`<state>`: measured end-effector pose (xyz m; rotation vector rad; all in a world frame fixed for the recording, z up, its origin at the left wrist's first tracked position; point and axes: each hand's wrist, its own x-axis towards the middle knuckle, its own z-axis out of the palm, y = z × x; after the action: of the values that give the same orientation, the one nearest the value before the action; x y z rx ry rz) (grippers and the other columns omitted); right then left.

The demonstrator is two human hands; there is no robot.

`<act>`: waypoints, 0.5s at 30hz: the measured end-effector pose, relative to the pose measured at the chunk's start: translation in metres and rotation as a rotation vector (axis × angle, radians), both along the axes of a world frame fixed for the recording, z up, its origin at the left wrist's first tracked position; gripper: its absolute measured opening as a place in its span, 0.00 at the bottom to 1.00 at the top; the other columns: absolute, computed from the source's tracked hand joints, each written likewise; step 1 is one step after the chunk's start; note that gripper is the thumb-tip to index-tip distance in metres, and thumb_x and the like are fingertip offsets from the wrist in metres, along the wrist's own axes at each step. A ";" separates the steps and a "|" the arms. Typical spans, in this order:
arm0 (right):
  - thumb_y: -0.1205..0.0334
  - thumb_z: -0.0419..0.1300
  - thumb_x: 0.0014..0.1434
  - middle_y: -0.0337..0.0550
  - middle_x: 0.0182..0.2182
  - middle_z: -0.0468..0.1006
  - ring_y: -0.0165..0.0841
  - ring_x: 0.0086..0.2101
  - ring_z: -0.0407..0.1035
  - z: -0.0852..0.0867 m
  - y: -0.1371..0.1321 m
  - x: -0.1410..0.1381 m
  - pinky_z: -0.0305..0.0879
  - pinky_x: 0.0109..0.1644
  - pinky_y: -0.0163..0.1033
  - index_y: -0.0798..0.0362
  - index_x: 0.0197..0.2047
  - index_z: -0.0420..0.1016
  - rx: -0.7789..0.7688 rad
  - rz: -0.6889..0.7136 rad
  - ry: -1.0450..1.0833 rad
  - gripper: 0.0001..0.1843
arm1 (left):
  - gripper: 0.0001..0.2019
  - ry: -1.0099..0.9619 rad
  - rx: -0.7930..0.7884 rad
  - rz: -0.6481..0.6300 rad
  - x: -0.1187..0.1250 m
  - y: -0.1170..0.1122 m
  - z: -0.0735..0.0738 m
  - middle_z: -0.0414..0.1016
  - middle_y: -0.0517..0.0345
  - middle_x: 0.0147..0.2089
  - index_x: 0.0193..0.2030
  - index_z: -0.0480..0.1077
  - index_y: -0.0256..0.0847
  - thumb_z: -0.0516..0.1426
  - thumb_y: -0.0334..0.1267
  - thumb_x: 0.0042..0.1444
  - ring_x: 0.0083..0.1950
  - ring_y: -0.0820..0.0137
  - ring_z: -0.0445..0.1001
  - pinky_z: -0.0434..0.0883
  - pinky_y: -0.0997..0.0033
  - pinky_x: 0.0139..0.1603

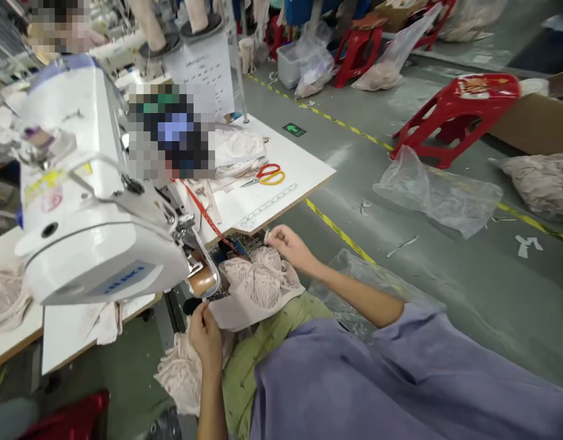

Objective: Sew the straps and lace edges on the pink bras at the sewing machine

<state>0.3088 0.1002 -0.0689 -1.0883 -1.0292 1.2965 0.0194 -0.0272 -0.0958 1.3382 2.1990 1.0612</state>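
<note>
A pale pink lace bra (265, 284) lies across the lap, on green patterned cloth (245, 360). My left hand (206, 333) is closed on the end of its band, just below the sewing machine's arm. Fingers pinched, my right hand (288, 244) is raised over the far side of the cups. A small pale bit shows at its fingertips, too small to name. The white sewing machine (102, 244) stands on the left, its metal working end (203, 272) close to the bra. Another bra (183, 373) hangs below my left hand.
Red-and-yellow scissors (270, 175) and light fabric pieces (240, 146) lie on the white table (304, 177). A red stool (464, 116) and a clear plastic bag (439, 189) are on the floor to the right. More pale garments (7, 293) lie at left.
</note>
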 end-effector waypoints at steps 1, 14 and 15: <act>0.51 0.66 0.60 0.40 0.34 0.74 0.29 0.30 0.65 0.005 -0.015 -0.011 0.61 0.34 0.34 0.52 0.37 0.70 0.070 0.171 -0.119 0.14 | 0.15 -0.032 -0.018 -0.091 0.005 0.000 0.013 0.79 0.49 0.48 0.46 0.76 0.41 0.53 0.46 0.62 0.51 0.61 0.76 0.70 0.63 0.55; 0.56 0.61 0.64 0.39 0.34 0.76 0.30 0.30 0.67 0.046 -0.068 -0.057 0.56 0.34 0.34 0.52 0.42 0.70 0.312 0.809 -0.507 0.08 | 0.12 -0.144 -0.079 -0.684 0.029 -0.015 0.096 0.75 0.54 0.37 0.52 0.76 0.41 0.56 0.41 0.66 0.35 0.70 0.72 0.66 0.72 0.36; 0.56 0.62 0.64 0.38 0.34 0.76 0.30 0.31 0.67 0.047 -0.066 -0.057 0.56 0.34 0.34 0.52 0.42 0.70 0.277 0.853 -0.488 0.09 | 0.12 -0.166 -0.073 -0.686 0.028 -0.016 0.094 0.74 0.55 0.36 0.51 0.77 0.41 0.55 0.40 0.67 0.35 0.71 0.72 0.65 0.73 0.35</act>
<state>0.2519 0.0338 -0.0216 -0.7727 -2.1283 1.4886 0.0476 -0.0433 -0.0015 1.7112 1.4573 0.7758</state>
